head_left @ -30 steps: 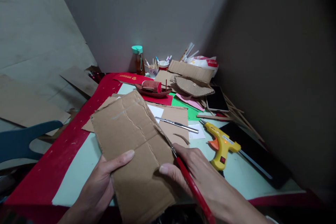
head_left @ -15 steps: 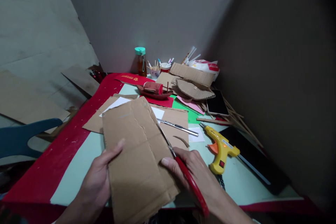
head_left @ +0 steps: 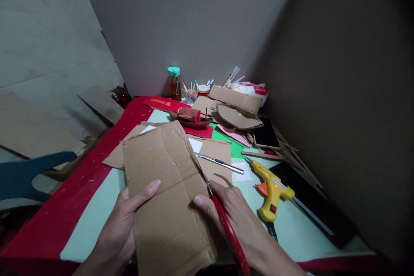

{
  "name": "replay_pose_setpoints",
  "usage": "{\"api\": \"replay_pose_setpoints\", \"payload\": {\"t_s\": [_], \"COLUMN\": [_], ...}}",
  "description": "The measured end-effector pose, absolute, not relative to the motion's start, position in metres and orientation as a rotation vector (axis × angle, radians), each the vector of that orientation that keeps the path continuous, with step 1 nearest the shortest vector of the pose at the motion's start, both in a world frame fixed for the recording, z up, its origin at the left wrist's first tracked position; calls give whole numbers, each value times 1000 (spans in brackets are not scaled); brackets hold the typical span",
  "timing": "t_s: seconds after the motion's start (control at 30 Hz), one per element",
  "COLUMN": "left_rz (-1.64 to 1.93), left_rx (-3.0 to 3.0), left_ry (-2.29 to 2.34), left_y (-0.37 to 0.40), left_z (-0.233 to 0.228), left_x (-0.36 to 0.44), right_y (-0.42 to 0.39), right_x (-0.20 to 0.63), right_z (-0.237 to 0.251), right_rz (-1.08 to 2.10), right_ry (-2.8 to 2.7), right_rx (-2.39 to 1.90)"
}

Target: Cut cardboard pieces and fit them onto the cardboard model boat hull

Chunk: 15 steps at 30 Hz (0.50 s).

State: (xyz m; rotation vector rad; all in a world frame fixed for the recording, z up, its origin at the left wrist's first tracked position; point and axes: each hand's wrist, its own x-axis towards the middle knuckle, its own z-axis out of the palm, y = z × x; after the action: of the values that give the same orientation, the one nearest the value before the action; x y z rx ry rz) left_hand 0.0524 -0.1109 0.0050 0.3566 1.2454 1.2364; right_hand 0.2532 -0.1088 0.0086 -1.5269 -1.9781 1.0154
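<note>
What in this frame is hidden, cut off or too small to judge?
- Scissors: blades in the head view are covered by the cardboard sheet; the handle end is cut off by the bottom edge.
- Right hand: its grip on the handle is partly hidden.
- Left hand: fingers lie beneath the sheet.
- Cup contents: too small.

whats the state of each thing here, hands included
left hand: gripping the cardboard sheet's left edge
right hand: holding red-handled scissors, thumb on the sheet
cardboard sheet: held up, creased
scissors: blades at the sheet's right edge
glue gun: lying on the table
utility knife: lying flat
bottle: upright, capped
phone: screen dark
</note>
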Motion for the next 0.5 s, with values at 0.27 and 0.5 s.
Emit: {"api": "replay_pose_setpoints", "payload": {"t_s": [0.27, 0.5], "left_rz": [1203, 1219], "left_rx": [324, 363], "left_ry": [1239, 1222], "left_y": [-112, -111], "left_z": [0, 0], "left_x": [48, 47], "right_y": [-104, -99], "right_x": [251, 252], "right_z": [13, 18], "right_rz": [1062, 1059], "right_ry": [-1992, -2013], "right_rx": [-1512, -1485]}}
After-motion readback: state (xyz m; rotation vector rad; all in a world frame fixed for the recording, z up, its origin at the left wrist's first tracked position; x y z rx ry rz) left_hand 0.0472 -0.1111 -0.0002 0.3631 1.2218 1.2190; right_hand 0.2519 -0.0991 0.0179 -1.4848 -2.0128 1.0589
